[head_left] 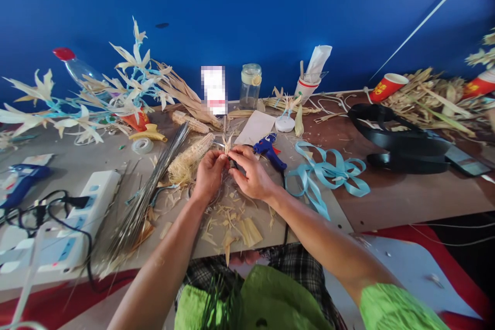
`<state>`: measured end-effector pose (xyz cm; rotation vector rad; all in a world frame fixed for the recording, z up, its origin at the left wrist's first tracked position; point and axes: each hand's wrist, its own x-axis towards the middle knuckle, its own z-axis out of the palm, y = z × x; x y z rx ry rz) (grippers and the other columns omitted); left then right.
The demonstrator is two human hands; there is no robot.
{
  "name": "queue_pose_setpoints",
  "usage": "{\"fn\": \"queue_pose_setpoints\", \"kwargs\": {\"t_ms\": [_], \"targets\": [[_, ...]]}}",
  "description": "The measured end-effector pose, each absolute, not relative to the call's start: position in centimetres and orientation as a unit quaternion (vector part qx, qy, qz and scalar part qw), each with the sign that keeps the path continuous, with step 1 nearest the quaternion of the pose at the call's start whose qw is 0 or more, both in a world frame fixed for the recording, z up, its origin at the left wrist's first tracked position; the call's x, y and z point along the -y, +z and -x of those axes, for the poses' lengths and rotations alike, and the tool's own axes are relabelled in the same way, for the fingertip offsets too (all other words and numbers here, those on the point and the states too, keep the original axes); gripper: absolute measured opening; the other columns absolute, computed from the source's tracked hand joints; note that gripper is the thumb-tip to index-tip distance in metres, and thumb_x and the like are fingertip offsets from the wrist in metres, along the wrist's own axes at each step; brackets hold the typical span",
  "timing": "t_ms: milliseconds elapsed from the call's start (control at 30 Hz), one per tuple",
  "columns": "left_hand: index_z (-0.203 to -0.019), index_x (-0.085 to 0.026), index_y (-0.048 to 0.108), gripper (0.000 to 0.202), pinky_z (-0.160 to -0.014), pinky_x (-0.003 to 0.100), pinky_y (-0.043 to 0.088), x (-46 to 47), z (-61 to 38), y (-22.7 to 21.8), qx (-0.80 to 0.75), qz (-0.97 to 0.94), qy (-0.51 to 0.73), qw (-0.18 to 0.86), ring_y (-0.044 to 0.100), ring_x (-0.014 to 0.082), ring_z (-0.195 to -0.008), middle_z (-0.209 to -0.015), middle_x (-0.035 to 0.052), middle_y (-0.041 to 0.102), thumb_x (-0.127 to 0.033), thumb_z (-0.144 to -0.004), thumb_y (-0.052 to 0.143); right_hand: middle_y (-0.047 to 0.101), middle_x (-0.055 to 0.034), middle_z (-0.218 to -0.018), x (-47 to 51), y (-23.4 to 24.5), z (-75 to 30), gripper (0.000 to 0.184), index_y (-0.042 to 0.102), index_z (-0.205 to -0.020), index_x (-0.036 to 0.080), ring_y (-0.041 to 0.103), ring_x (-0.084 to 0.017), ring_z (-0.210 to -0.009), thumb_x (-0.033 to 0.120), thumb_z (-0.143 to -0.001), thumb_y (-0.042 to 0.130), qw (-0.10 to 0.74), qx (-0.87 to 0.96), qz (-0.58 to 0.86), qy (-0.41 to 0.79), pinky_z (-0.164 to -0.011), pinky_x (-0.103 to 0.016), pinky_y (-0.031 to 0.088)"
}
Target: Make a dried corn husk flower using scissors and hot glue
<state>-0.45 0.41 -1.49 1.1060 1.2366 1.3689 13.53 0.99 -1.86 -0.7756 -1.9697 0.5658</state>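
Close together over the near middle of the table, both hands work at a small pale corn husk flower (228,143), its strips pointing up. My left hand (209,178) is closed, thumb and forefinger pinching the base of the flower. From the right, my right hand (251,172) presses its fingertips against the same base, fingers bent. A thin metal blade shows just left of the flower and a dark handle under the right fingers; whether these are held or lying there I cannot tell. A corn cob (191,157) lies beside the left hand, and a blue glue gun (269,150) beyond the right.
Thin wires (154,185) lie left, near a white power strip (83,221) with black cables. Light blue ribbon (328,167) and a black strap (406,144) lie right. Husk scraps (251,232) litter the front. A glass jar (250,87) stands by the blue wall.
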Motion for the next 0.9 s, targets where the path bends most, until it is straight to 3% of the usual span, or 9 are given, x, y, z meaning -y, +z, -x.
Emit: {"fn": "queue_pose_setpoints", "kwargs": {"t_ms": [133, 300, 433, 567, 633, 800, 900], "targets": [[-0.086, -0.014, 0.057, 0.024, -0.061, 0.024, 0.041, -0.3, 0.5, -1.4, -0.495, -0.459, 0.554, 0.488, 0.051, 0.0106, -0.061, -0.068, -0.0013, 0.057, -0.036, -0.077, 0.062, 0.048, -0.0127, -0.117, -0.8, -1.6, -13.5, 0.042, 0.051, -0.123, 0.02, 0.047, -0.024, -0.114, 0.017, -0.081, 0.051, 0.446, 0.803, 0.317, 0.236, -0.1, -0.044, 0.042], [-0.078, -0.014, 0.058, 0.024, -0.056, 0.023, 0.037, 0.0, 0.5, -1.0, -0.485, -0.476, 0.518, 0.518, 0.046, 0.0095, -0.057, -0.064, -0.0017, 0.053, -0.039, -0.079, 0.059, 0.042, -0.0146, -0.129, -0.7, -1.7, -13.5, 0.045, 0.05, -0.125, 0.02, 0.046, -0.026, -0.118, 0.018, -0.08, 0.053, 0.432, 0.805, 0.339, 0.224, -0.103, -0.046, 0.041], [-0.08, -0.015, 0.061, 0.021, -0.058, 0.022, 0.038, -0.1, 0.6, -1.3, -0.466, -0.47, 0.532, 0.527, 0.045, 0.0092, -0.057, -0.062, -0.0024, 0.051, -0.037, -0.078, 0.062, 0.044, -0.0173, -0.131, -1.1, -1.5, -14.0, 0.047, 0.05, -0.126, 0.016, 0.046, -0.026, -0.12, 0.023, -0.079, 0.055, 0.47, 0.764, 0.381, 0.224, -0.102, -0.044, 0.041], [-0.081, -0.016, 0.061, 0.022, -0.063, 0.023, 0.041, -0.2, 0.7, -1.8, -0.441, -0.473, 0.542, 0.537, 0.048, 0.0098, -0.061, -0.064, -0.0014, 0.052, -0.038, -0.079, 0.061, 0.061, -0.0116, -0.107, -1.6, -1.1, -14.6, 0.032, 0.063, -0.103, 0.016, 0.058, -0.02, -0.094, 0.038, -0.081, 0.056, 0.495, 0.673, 0.413, 0.361, -0.086, -0.035, 0.048], [-0.081, -0.016, 0.061, 0.022, -0.063, 0.023, 0.041, -0.2, 0.7, -1.9, -0.447, -0.487, 0.534, 0.527, 0.049, 0.0097, -0.061, -0.065, -0.001, 0.053, -0.038, -0.08, 0.061, 0.065, -0.0066, -0.089, -1.9, -1.0, -14.7, 0.033, 0.065, -0.089, 0.016, 0.059, -0.017, -0.081, 0.047, -0.081, 0.055, 0.49, 0.618, 0.418, 0.451, -0.077, -0.031, 0.047], [-0.082, -0.016, 0.059, 0.024, -0.068, 0.026, 0.044, 0.1, 0.4, -2.0, -0.441, -0.493, 0.519, 0.541, 0.053, 0.012, -0.065, -0.069, 0.0007, 0.057, -0.04, -0.081, 0.059, 0.053, 0.0005, -0.057, -2.7, -1.5, -14.8, 0.045, 0.052, -0.054, 0.017, 0.048, -0.011, -0.06, 0.055, -0.079, 0.056, 0.517, 0.542, 0.403, 0.526, -0.063, -0.026, 0.039], [-0.081, -0.017, 0.056, 0.024, -0.07, 0.027, 0.045, 0.1, 0.3, -2.0, -0.416, -0.476, 0.524, 0.571, 0.051, 0.0108, -0.062, -0.066, -0.0011, 0.053, -0.041, -0.082, 0.058, 0.043, 0.0025, -0.051, -3.0, -1.6, -14.9, 0.049, 0.044, -0.048, 0.018, 0.039, -0.009, -0.054, 0.054, -0.078, 0.058, 0.532, 0.52, 0.405, 0.531, -0.059, -0.025, 0.035]]}}
